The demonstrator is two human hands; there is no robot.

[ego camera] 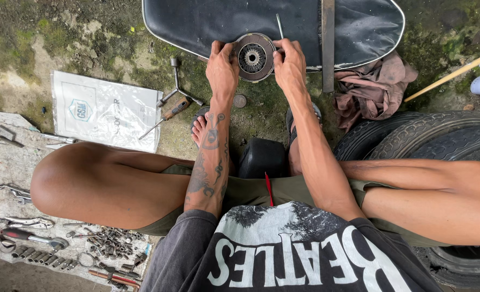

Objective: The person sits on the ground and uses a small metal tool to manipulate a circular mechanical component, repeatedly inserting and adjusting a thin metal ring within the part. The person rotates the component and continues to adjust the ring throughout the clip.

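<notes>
A round metal clutch-like disc (254, 56) with a toothed hub rests against the edge of a black motorcycle seat (207, 21). My left hand (221, 66) grips the disc's left rim. On the right rim my right hand (289, 64) presses, and a thin metal rod (279, 25) stands up beside its fingers. Whether the right hand holds that rod I cannot tell. Both forearms reach forward between my bent knees.
A cross wrench (176, 86) and a screwdriver (167, 115) lie left of my foot beside a white plastic bag (106, 110). Sockets, bolts and pliers (104, 243) litter a board at lower left. A rag (374, 86) and tyres (440, 135) sit right. A small round washer (240, 100) lies below the disc.
</notes>
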